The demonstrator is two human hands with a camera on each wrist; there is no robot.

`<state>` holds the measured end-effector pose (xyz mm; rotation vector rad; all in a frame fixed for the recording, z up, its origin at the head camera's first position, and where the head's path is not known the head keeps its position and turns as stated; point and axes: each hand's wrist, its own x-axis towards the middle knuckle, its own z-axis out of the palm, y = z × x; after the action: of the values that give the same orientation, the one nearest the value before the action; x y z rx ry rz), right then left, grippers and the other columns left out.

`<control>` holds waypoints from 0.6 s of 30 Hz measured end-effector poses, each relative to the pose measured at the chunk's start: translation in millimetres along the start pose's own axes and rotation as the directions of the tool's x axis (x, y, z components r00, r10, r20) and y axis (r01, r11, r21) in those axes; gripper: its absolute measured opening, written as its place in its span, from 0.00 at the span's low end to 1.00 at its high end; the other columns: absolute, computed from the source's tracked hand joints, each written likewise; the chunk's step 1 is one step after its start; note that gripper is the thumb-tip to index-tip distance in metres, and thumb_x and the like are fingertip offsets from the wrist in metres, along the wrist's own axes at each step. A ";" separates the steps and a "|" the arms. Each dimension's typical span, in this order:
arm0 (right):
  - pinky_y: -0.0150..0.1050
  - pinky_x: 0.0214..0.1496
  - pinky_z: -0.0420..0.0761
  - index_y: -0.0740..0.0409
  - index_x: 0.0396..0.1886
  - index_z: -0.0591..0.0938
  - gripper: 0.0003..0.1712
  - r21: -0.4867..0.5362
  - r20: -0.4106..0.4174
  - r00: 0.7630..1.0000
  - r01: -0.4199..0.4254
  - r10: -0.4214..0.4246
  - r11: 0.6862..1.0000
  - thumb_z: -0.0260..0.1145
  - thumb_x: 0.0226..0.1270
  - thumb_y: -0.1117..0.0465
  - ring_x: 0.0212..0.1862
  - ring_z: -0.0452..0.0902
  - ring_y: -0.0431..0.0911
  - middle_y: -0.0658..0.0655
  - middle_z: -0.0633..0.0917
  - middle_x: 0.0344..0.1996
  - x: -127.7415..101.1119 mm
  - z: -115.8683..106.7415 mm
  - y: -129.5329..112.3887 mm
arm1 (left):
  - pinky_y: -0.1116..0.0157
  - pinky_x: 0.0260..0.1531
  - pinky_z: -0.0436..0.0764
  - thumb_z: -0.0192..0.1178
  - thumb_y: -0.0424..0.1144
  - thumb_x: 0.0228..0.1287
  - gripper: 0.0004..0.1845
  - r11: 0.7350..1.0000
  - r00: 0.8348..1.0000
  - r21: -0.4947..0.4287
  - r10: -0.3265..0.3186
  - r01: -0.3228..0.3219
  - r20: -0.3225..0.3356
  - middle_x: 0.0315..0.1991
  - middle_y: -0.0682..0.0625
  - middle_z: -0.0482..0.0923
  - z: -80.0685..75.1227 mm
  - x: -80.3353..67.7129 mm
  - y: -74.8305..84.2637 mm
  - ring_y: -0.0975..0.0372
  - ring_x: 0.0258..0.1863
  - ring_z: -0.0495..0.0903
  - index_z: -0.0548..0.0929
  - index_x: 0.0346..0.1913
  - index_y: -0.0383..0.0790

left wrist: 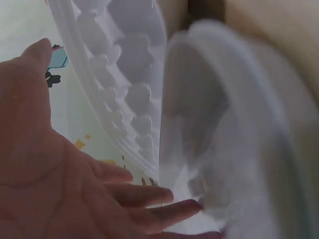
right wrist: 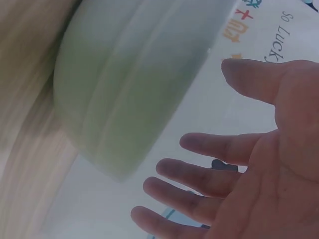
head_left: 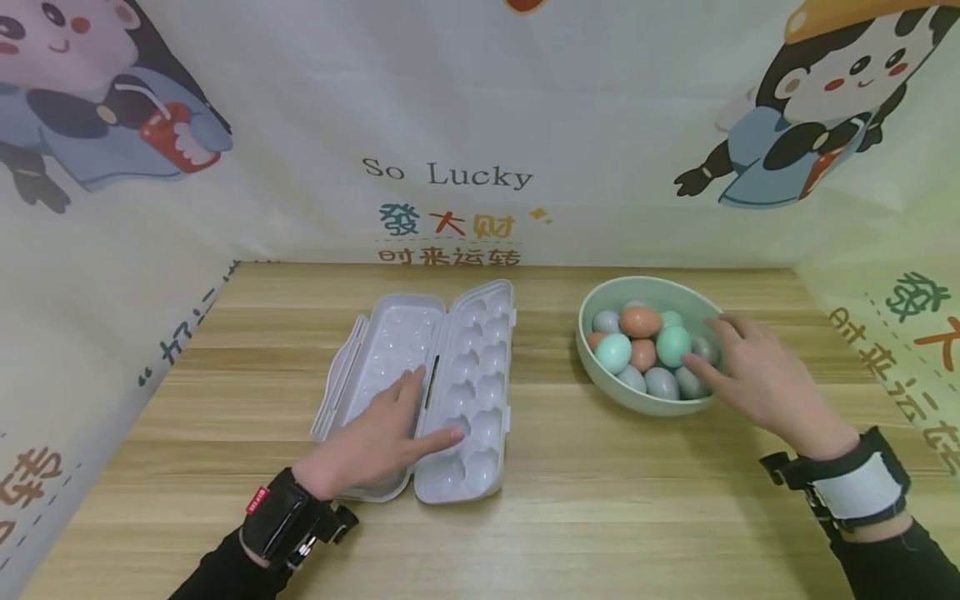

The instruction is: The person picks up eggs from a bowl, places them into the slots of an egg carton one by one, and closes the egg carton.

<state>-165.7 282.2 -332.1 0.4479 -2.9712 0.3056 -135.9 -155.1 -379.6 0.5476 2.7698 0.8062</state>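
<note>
A pale plastic egg carton (head_left: 468, 392) lies opened out on the table, its rows of egg cups facing up. My left hand (head_left: 382, 433) is spread over its left half, thumb reaching across toward the cups; in the left wrist view the fingers (left wrist: 164, 214) are nearly straight beside the carton (left wrist: 124, 64). To the right stands a light green bowl (head_left: 651, 406) filled with several brown, grey and mint-green eggs (head_left: 641, 322). Over the bowl's right rim hovers my right hand (head_left: 765, 383), fingers parted and holding nothing. The right wrist view shows its palm (right wrist: 269, 174) beside the bowl (right wrist: 124, 89).
A thin, pale flap (head_left: 337, 379) runs along the carton's left edge. Wood-grain table (head_left: 551, 500) extends between carton and bowl. A printed cloth backdrop (head_left: 600, 150) rises behind and at both sides. Each wrist wears a strapped camera band (head_left: 858, 483).
</note>
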 end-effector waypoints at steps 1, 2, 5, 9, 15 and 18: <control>0.70 0.52 0.67 0.79 0.62 0.69 0.38 0.001 -0.001 1.000 0.006 -0.006 1.000 0.61 0.72 0.47 0.57 0.65 0.76 0.81 0.68 0.59 0.0 1.2 -0.7 | 0.46 0.66 0.56 0.49 0.76 0.58 0.63 1.000 1.000 -0.007 -0.011 0.011 0.001 0.72 0.27 0.49 3.3 -0.4 1.9 0.40 0.71 0.53 0.44 0.75 0.25; 0.70 0.52 0.68 0.79 0.61 0.70 0.37 0.004 -0.001 1.000 0.009 -0.009 1.000 0.61 0.72 0.48 0.57 0.66 0.76 0.81 0.69 0.58 -0.2 2.5 -1.3 | 0.46 0.66 0.57 0.50 0.76 0.57 0.63 1.000 1.000 -0.012 -0.027 0.027 0.000 0.72 0.26 0.50 6.4 -0.4 3.9 0.40 0.71 0.54 0.44 0.75 0.25; 0.69 0.51 0.69 0.79 0.59 0.72 0.35 0.011 -0.004 1.000 0.023 -0.023 1.000 0.62 0.72 0.50 0.56 0.68 0.75 0.81 0.71 0.56 -0.6 5.8 -2.3 | 0.38 0.63 0.56 0.50 0.78 0.55 0.65 0.997 0.997 -0.007 -0.076 0.076 -0.008 0.71 0.25 0.51 13.7 0.1 10.3 0.38 0.70 0.55 0.45 0.75 0.23; 0.69 0.48 0.71 0.78 0.57 0.74 0.32 0.017 -0.015 0.999 0.035 -0.035 0.999 0.63 0.71 0.52 0.54 0.70 0.75 0.80 0.73 0.55 -0.7 9.1 -2.0 | 0.28 0.58 0.45 0.49 0.81 0.50 0.69 0.989 0.990 0.039 -0.141 0.140 0.012 0.73 0.28 0.47 21.6 1.6 18.3 0.36 0.71 0.47 0.45 0.75 0.24; 0.68 0.47 0.72 0.78 0.54 0.76 0.29 0.016 -0.060 0.996 0.068 -0.067 0.998 0.65 0.69 0.54 0.52 0.72 0.74 0.79 0.75 0.52 3.0 11.3 -2.0 | 0.25 0.54 0.38 0.57 0.81 0.44 0.74 0.982 0.985 0.098 -0.167 0.163 0.034 0.74 0.28 0.42 31.3 0.9 24.9 0.33 0.72 0.38 0.44 0.74 0.22; 0.67 0.46 0.72 0.78 0.54 0.76 0.28 0.016 -0.071 0.995 0.077 -0.076 0.997 0.66 0.68 0.55 0.51 0.73 0.73 0.78 0.76 0.51 5.2 12.2 -4.0 | 0.24 0.52 0.37 0.58 0.80 0.43 0.75 0.981 0.985 0.106 -0.170 0.165 0.037 0.74 0.26 0.39 35.2 0.0 25.9 0.33 0.72 0.36 0.42 0.74 0.21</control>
<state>-170.5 274.4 -342.5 0.5400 -2.8766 0.3347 -118.0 -118.1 -394.5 0.3394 2.7804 0.6092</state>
